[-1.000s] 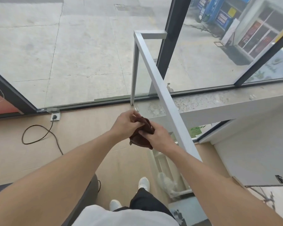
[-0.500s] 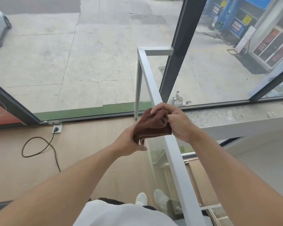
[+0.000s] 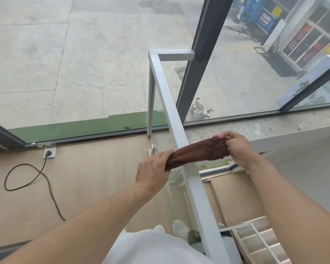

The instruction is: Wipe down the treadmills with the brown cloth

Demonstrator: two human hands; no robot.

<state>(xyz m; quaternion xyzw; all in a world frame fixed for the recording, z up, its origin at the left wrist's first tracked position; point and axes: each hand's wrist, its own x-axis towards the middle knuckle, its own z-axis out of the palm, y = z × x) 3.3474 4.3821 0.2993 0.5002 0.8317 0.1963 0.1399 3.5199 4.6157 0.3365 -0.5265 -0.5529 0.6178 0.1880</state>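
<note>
Hands (image 3: 194,161) apart now; brown cloth (image 3: 198,152) stretched, creased.

Brown cloth (image 3: 198,152), bunched lengthwise, stretched across the silver rail (image 3: 171,115), both ends gripped

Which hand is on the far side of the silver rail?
The right hand. Its grip pinches the brown cloth past the silver rail, out over the drop. The left hand holds the other end on the near, wooden-floor side.

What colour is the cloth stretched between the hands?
Dark reddish brown; the cloth shows best in the head view.
</note>
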